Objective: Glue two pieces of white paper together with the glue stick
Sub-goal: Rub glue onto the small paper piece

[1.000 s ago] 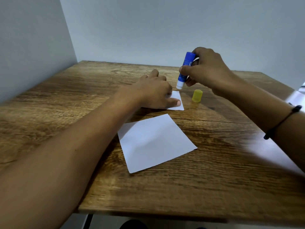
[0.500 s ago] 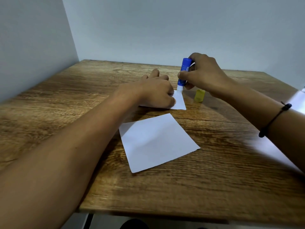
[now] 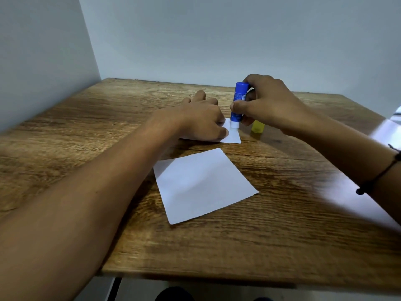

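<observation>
A: What carries everything?

B: A rectangular wooden tabletop (image 3: 282, 235), brown with a coarse, streaky grain and a slight sheen toward its right edge. It stands in a corner of plain pale walls (image 3: 217, 40).

A: And the papers?

B: Two. A thin, smooth, four-sided sheet of white paper (image 3: 204, 185) lies flat near the middle of the tabletop, turned askew so one corner points at the near edge. A second white paper sheet (image 3: 233, 137) lies just beyond it, toward the far edge, mostly hidden; only its right corner shows.

A: Hidden by what?

B: The left hand (image 3: 199, 120), resting palm down on it, fingers laid flat and a little spread, pressing the sheet to the wood without gripping anything.

A: The other hand?

B: The right hand (image 3: 269, 105) has its thumb and fingers curled closed around a blue cylindrical plastic glue stick (image 3: 238, 103). The tube stands nearly upright, and its white tip meets the exposed corner of the far sheet.

A: Anything else?

B: A small translucent yellow cylindrical cap (image 3: 257, 127) stands on the wood just right of that sheet, partly behind the right hand. A thin black cord bracelet (image 3: 382, 172) circles the right wrist.
</observation>
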`<act>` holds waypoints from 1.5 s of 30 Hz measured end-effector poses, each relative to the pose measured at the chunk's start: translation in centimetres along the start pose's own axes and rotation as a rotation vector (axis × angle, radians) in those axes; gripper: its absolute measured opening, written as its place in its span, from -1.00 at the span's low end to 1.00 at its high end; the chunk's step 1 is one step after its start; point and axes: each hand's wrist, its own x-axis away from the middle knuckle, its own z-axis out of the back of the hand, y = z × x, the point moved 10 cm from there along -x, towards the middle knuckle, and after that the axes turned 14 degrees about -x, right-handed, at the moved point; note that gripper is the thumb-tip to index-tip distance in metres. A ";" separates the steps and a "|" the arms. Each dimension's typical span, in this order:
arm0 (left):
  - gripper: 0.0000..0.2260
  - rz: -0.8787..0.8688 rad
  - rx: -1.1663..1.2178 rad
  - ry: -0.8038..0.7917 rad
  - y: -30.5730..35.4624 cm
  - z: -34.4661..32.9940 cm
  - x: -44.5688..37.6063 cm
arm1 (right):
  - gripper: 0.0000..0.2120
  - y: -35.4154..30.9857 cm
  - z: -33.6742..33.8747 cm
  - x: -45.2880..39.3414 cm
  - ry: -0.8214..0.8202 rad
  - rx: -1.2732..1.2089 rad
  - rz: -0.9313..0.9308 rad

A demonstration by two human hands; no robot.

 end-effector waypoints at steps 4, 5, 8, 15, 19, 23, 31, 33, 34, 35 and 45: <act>-0.59 -0.003 -0.011 0.009 0.1 0.0 0.0 | -0.79 -0.6 -0.1 1.0 -0.024 0.005 0.006; -0.59 -0.001 -0.013 0.009 0.1 0.0 0.0 | -0.79 -0.7 -0.1 1.3 -0.030 -0.002 0.004; -0.61 0.004 -0.011 0.002 0.1 0.0 0.0 | -0.81 -0.8 -0.1 2.0 -0.044 -0.013 -0.007; -0.65 -0.001 -0.034 0.023 0.0 0.0 -0.2 | -0.83 -0.5 0.9 2.6 -0.005 -0.091 -0.006; -0.65 -0.008 -0.072 0.056 -0.1 0.0 -0.4 | -0.83 0.1 2.5 2.2 0.075 -0.247 -0.024; -0.60 0.052 -0.165 0.127 -1.1 0.3 -0.4 | -0.80 0.7 3.1 1.9 0.095 -0.296 -0.032; -0.47 0.302 -0.191 0.279 -4.7 1.1 0.5 | -0.78 0.9 2.8 1.7 0.095 -0.311 -0.041; -0.48 0.328 -0.169 0.272 -5.0 1.1 0.7 | -0.77 0.9 2.7 1.6 0.093 -0.309 -0.042; -0.52 0.326 -0.144 0.279 -4.9 1.4 0.7 | -0.77 0.9 2.7 1.6 0.095 -0.309 -0.039; -0.59 0.300 -0.107 0.296 -4.7 1.8 0.7 | -0.77 0.8 2.8 1.4 0.101 -0.308 -0.034; -0.66 -0.011 0.043 0.071 -1.5 0.4 0.1 | -0.74 0.1 2.3 -1.6 0.149 -0.239 -0.005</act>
